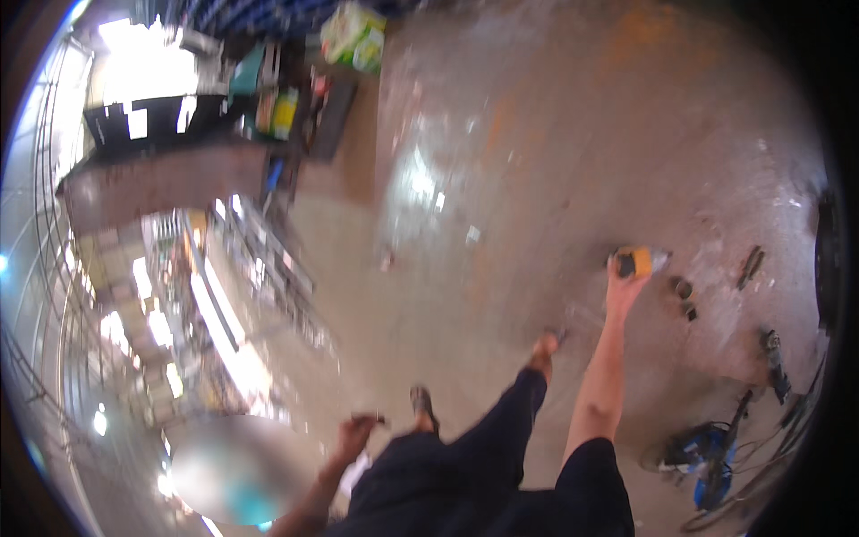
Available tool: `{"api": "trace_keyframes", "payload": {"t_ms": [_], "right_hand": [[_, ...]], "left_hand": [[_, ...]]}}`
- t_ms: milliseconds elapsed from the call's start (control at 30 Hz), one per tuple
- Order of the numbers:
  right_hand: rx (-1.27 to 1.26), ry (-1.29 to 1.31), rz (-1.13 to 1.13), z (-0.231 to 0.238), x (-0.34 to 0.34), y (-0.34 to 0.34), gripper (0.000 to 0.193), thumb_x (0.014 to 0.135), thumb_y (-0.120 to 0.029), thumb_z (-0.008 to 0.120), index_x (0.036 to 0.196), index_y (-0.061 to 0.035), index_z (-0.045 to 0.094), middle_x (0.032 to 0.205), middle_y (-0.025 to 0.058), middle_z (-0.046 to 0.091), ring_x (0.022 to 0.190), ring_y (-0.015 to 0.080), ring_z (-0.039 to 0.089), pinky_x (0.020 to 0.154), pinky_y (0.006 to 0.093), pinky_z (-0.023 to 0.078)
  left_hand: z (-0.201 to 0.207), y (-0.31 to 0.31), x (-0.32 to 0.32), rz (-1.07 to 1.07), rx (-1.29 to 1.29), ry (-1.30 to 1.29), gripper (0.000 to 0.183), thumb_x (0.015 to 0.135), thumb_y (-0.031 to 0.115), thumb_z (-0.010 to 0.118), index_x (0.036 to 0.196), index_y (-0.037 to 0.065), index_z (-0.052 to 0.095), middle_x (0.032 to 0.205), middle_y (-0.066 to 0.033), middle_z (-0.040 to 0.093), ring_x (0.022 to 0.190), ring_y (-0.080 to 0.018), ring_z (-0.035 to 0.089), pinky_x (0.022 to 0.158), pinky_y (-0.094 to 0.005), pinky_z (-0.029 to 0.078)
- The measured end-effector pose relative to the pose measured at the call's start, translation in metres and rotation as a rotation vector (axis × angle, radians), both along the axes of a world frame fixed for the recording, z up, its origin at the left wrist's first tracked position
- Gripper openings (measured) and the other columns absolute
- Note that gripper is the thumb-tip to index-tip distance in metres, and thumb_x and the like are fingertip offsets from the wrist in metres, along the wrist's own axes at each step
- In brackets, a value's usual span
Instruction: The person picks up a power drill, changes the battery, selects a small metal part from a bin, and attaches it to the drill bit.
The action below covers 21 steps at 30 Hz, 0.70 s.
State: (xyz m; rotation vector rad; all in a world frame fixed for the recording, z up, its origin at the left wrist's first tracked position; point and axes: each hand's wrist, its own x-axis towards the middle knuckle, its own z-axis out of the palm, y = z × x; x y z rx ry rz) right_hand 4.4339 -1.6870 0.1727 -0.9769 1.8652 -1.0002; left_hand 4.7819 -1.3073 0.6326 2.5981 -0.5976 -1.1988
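Stretched out to the right over the floor, my right hand is closed around a yellow-and-black object with a pale, tapered end. Blur hides its exact kind. My left hand is low beside my left leg, its fingers bent around a small dark thing that I cannot make out. Both hands are well apart. On the floor just right of my right hand are some small dark round pieces. A short dark bar-like piece lies beyond them.
A dark long-bodied tool and a blue machine with cables lie on the right. Long metal profiles and a brown bench-like block are on the left. A green-and-white bag stands at the far side.
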Motion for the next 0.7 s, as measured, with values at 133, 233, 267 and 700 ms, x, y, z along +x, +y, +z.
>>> {"api": "trace_keyframes", "payload": {"t_ms": [133,233,267,700], "right_hand": [[-0.090,-0.122,-0.033,0.013,0.004,0.006,0.077,0.081,-0.009,0.087,0.141,0.0026,0.041,0.136,0.0177,0.055,0.126,0.0268,0.056,0.110,0.0407,0.043],[-0.223,-0.184,0.067,0.006,-0.005,0.012,0.077,0.083,-0.009,0.085,0.143,0.0031,0.038,0.137,0.0177,0.056,0.124,0.0272,0.058,0.109,0.0394,0.045],[-0.189,-0.205,0.033,0.013,-0.006,0.015,0.074,0.083,-0.008,0.085,0.141,0.0038,0.041,0.136,0.0177,0.057,0.124,0.0272,0.058,0.108,0.0387,0.046],[0.187,0.371,0.199,0.090,-0.022,0.049,0.063,0.089,-0.043,0.077,0.113,0.0127,0.061,0.111,0.0260,0.070,0.099,0.0358,0.066,0.091,0.0446,0.051]], "left_hand": [[0.019,-0.123,-0.015,0.390,-0.157,0.154,0.029,0.105,0.021,0.055,0.119,-0.001,0.066,0.070,0.0028,0.061,0.051,-0.0004,0.036,0.045,-0.0213,0.027],[0.039,-0.148,-0.010,0.520,-0.327,0.291,0.026,0.105,0.016,0.056,0.126,0.003,0.061,0.102,-0.0146,0.076,0.049,-0.0004,0.035,0.043,-0.0203,0.025],[0.045,-0.147,-0.006,0.539,-0.340,0.278,0.026,0.105,0.016,0.056,0.126,0.003,0.061,0.102,-0.0146,0.076,0.049,-0.0004,0.035,0.043,-0.0203,0.025],[0.100,-0.014,0.133,0.738,-0.778,0.618,0.026,0.104,0.015,0.057,0.126,0.003,0.059,0.100,-0.0144,0.073,0.047,-0.0014,0.033,0.044,-0.0190,0.026]]}}
